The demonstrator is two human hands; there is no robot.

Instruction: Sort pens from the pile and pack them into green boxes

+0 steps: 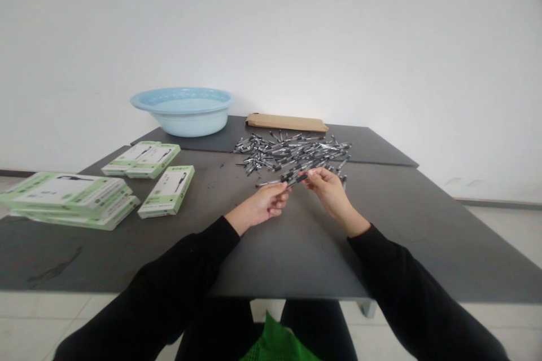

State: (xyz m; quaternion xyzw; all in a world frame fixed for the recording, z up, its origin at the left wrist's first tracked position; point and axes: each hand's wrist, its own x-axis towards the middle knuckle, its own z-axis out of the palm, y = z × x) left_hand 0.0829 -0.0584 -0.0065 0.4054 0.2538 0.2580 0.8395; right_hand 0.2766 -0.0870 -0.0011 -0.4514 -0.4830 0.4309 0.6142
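Note:
Between my two hands is a pen [297, 180] with a dark cap end, held in the air just in front of the pile. My left hand [267, 202] is closed, pinching the pen's left end between thumb and fingers. At the pen's right end, my right hand [325, 186] pinches with thumb and fingertips. Behind my hands, a loose heap of pens [296, 152] with clear barrels and black parts spreads over the dark table [381, 208]. Finer detail on the held pen is too small to make out.
A light blue basin [190, 121] stands at the back left, beside a flat brown cardboard piece [287, 122]. Green-and-white boxes lie on the left: a stack [70, 197], a pair [144, 159] and a single box [167, 192]. A white wall [296, 39] rises behind the table.

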